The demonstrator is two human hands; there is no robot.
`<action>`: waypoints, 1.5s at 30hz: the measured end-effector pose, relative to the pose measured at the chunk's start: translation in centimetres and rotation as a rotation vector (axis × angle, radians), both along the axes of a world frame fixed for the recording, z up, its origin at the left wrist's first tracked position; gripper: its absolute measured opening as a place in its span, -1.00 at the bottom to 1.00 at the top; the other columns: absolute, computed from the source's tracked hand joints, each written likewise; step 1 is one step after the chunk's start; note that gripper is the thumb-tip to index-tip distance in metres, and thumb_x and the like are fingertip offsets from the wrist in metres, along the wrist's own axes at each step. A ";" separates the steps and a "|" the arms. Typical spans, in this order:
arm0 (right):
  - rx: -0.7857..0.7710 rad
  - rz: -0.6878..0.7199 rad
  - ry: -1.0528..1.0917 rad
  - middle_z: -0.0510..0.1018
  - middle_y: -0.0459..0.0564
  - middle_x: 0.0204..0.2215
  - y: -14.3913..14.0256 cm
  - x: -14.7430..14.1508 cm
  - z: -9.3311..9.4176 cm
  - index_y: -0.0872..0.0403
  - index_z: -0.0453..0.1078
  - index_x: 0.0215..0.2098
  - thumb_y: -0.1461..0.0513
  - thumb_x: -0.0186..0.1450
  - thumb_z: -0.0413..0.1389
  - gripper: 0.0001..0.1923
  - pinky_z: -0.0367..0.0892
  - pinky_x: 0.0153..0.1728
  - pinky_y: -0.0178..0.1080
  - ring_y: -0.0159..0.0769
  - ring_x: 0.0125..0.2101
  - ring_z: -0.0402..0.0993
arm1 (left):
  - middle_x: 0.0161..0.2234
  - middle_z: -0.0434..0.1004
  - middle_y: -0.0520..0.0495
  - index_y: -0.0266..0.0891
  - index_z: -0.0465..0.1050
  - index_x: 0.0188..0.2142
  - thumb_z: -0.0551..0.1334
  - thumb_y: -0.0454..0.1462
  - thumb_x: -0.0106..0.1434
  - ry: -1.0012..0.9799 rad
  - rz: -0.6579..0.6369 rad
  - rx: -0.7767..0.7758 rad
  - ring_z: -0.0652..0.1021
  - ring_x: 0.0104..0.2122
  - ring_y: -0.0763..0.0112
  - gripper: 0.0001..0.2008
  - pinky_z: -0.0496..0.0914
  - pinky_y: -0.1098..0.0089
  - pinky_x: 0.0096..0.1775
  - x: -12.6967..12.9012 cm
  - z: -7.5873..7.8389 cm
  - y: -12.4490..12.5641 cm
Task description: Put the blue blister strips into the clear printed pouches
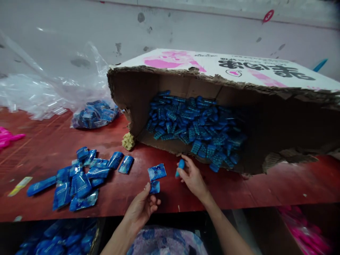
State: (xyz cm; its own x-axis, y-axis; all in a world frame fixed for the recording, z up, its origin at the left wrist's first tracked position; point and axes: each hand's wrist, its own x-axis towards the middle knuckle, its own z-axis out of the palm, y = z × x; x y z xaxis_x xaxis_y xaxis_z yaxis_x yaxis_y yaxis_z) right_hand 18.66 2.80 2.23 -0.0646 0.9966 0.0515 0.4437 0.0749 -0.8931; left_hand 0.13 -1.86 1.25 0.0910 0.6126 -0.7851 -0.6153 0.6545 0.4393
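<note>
Dim, soft indoor light falls from above, toward twelve o'clock. The clear plastic sheeting (39,92) at ten o'clock shows pale glare. The cardboard box (223,71) interior lies in deep shadow toward three o'clock. Wide-angle distortion bends the edges, and corners at five and seven o'clock look dark and blurred.

bare red table (127,193) between packet pile (79,179) and torn box (220,117)

At the left of the frame I see a pile of blue packets (79,180) on the red table (278,184). In the upper left lies a clear plastic bag (47,92), and a yellow sponge piece (128,141) sits near the centre.
</note>
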 end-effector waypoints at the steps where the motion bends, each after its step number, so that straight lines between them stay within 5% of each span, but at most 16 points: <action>1: -0.088 0.019 0.288 0.45 0.03 -0.19 -0.5 -0.2 0.2 0.01 0.05 0.07 0.18 0.24 -0.03 -0.57 0.41 -0.52 -0.26 -0.35 -0.47 0.46 | -0.77 0.36 0.03 -0.30 0.33 -0.55 0.21 -0.20 0.11 0.003 -0.002 0.020 0.48 -0.68 0.43 -0.79 0.32 0.56 -0.70 0.1 -0.2 0.0; 4: -0.302 0.130 0.837 0.45 0.01 -0.18 -1.9 -1.0 0.8 -0.02 0.15 0.00 0.14 0.20 0.05 -0.60 0.42 -0.63 -0.30 -0.42 -0.55 0.43 | -0.77 0.37 0.02 -0.31 0.35 -0.55 0.25 -0.17 0.06 -0.001 -0.027 0.068 0.49 -0.67 0.43 -0.77 0.31 0.56 -0.70 0.2 -0.8 -0.1; 8: -0.358 0.166 0.982 0.45 0.00 -0.15 -2.8 -1.9 0.9 -0.02 0.24 -0.04 0.18 0.13 0.15 -0.58 0.42 -0.64 -0.35 -0.45 -0.54 0.42 | -0.77 0.37 0.02 -0.32 0.37 -0.54 0.27 -0.13 0.02 0.000 -0.044 0.106 0.48 -0.67 0.44 -0.74 0.30 0.56 -0.69 0.2 -1.3 -0.3; 23: -0.310 0.143 0.856 0.39 -0.03 -0.07 -3.9 -2.7 1.2 -0.06 0.24 -0.06 0.24 0.09 0.19 -0.56 0.48 -0.48 -0.27 -0.39 -0.43 0.48 | -0.75 0.43 0.00 -0.33 0.40 -0.57 0.36 -0.08 -0.15 0.156 0.002 0.298 0.49 -0.64 0.40 -0.67 0.39 0.44 -0.55 -0.2 0.0 -0.5; 29: -0.291 0.143 0.889 0.43 -0.07 -0.14 -4.9 -3.8 -0.2 -0.10 0.24 -0.09 0.29 0.11 0.17 -0.58 0.45 -0.44 -0.28 -0.35 -0.38 0.49 | -0.68 0.49 -0.01 -0.32 0.42 -0.55 0.35 -0.11 -0.13 0.183 0.068 0.306 0.49 -0.64 0.43 -0.70 0.41 0.43 -0.52 -0.4 -0.2 -0.3; 34: -0.016 0.024 0.481 0.43 -0.05 -0.16 -6.4 -5.1 -2.2 -0.06 0.32 -0.10 0.35 0.10 0.17 -0.59 0.32 -0.12 -0.18 -0.25 -0.17 0.39 | -0.50 0.58 -0.08 -0.31 0.44 -0.42 0.31 -0.17 -0.02 -0.010 0.073 0.180 0.56 -0.50 0.36 -0.76 0.43 0.42 -0.47 -0.1 -0.1 -0.3; 37: 0.122 0.026 0.291 0.41 -0.05 -0.22 -6.8 -5.3 -2.3 -0.07 0.33 -0.08 0.32 0.12 0.17 -0.60 0.29 -0.11 -0.23 -0.26 -0.17 0.37 | -0.51 0.57 -0.07 -0.31 0.42 -0.45 0.29 -0.24 0.03 -0.069 0.071 0.190 0.55 -0.49 0.37 -0.84 0.43 0.43 -0.47 -0.3 -0.1 -0.4; 42: 0.025 0.243 0.342 0.43 -0.09 -0.31 -6.4 -4.7 -1.3 -0.10 0.35 -0.06 0.23 0.21 0.09 -0.69 0.30 -0.25 -0.31 -0.32 -0.29 0.38 | -0.49 0.56 -0.05 -0.31 0.44 -0.41 0.24 -0.35 0.08 -0.103 0.000 0.157 0.54 -0.50 0.42 -0.95 0.44 0.42 -0.44 -1.3 0.2 -0.4; 45: -0.071 0.202 0.439 0.43 -0.13 -0.34 -6.2 -4.5 -1.3 -0.11 0.37 -0.09 0.26 0.20 0.09 -0.70 0.28 -0.21 -0.29 -0.34 -0.29 0.37 | -0.41 0.57 -0.09 -0.32 0.45 -0.30 0.22 -0.37 0.10 -0.170 -0.101 0.223 0.55 -0.43 0.40 -0.86 0.44 0.39 -0.36 -1.9 0.4 -0.2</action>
State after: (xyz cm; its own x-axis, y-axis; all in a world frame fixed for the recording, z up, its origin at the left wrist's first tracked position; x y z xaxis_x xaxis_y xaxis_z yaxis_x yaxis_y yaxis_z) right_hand 14.20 -3.43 0.93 -0.2442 0.9685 0.0490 0.0071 0.0523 -0.9986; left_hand -1.78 -2.04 1.67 0.2786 0.7497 -0.6003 -0.6293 0.6147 0.4756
